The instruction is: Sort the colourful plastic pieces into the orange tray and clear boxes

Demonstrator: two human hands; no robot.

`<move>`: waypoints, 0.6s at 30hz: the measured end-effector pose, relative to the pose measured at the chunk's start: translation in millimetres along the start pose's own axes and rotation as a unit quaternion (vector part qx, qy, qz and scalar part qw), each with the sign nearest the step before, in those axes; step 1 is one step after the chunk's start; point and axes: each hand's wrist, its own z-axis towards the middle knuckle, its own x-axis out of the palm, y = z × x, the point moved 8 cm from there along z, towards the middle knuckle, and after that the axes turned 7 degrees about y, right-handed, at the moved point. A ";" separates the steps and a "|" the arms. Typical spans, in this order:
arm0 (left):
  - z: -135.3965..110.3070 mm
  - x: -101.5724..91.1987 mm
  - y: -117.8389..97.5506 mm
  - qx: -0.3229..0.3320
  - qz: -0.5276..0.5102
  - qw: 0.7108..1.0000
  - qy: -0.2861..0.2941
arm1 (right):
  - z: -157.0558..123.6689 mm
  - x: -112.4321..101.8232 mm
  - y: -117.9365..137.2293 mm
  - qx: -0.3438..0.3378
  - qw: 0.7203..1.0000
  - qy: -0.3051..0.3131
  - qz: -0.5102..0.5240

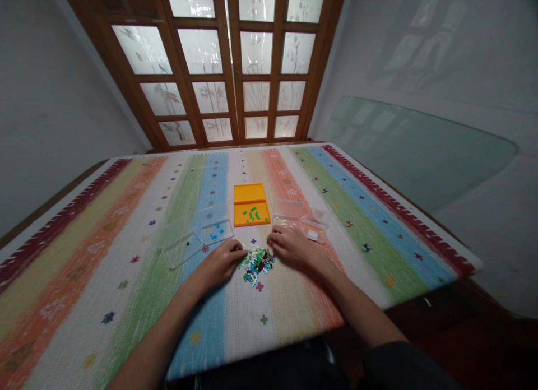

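Observation:
A mixed pile of small toy building bricks (257, 264), green, blue, white and dark red, lies on the cloth between my hands. At the pile's left edge is my left hand (225, 261), thumb and fingers drawn together at the bricks; anything between the tips is too small to make out. My right hand (291, 245) rests at the upper right of the pile with its fingers bent and closed, their tips partly hidden. Just beyond both hands an orange case (249, 195) lies open, with several green bricks (254, 215) in its near half.
Left of the case are clear plastic boxes (171, 265), one with several blue bricks (216, 231). On the right, clear boxes hold pale bricks (286, 223) and yellow and white pieces (312, 235). A striped tablecloth (126, 255) covers the table. Wooden glazed doors (233, 87) stand behind.

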 end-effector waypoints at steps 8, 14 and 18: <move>-1.0 4.7 5.8 -0.016 -0.013 1.000 0.006 | -0.1 -0.2 -0.4 -0.003 1.000 -0.006 0.008; -0.1 2.0 5.2 -0.032 -0.023 0.999 -0.002 | -0.5 -0.5 0.4 -0.008 1.000 -0.011 0.022; 0.3 1.3 4.9 -0.028 -0.040 0.999 -0.004 | -0.3 1.9 -0.1 -0.014 1.000 -0.012 0.014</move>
